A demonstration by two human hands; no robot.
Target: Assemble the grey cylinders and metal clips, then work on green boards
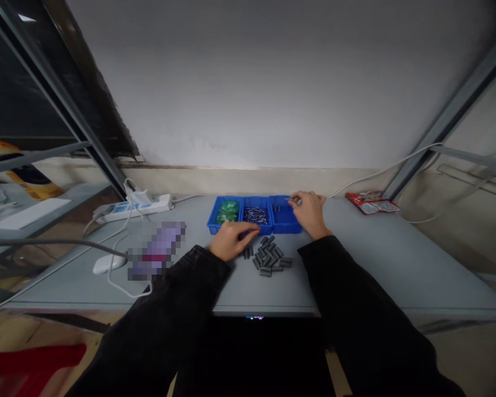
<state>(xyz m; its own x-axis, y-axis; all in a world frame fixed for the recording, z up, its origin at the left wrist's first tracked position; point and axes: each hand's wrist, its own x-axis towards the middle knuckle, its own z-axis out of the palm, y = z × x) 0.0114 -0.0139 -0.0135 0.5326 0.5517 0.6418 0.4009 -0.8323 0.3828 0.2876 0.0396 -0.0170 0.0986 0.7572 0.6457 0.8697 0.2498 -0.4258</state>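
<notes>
My right hand (309,212) is over the right blue bin (284,223), thumb and fingers pinched on a small metal piece (289,199) whose exact kind is too small to tell. A few small pieces lie inside that bin. At the front edge of the middle blue bin (258,230), my left hand (231,240) has its thumb and forefinger drawn together; anything between them cannot be made out. Many thin shiny metal pins (255,215) fill the middle bin. In front lies a loose pile of short dark grey cylinders (268,256), some partly hidden by my left hand.
The left blue bin (210,223) holds green bagged material (228,210). Leftward are a power strip (149,205), white cables, a white charger-like item (108,263) and a blurred-out purple phone-like object (161,248). A red packet (372,202) lies at right, near the metal frame post.
</notes>
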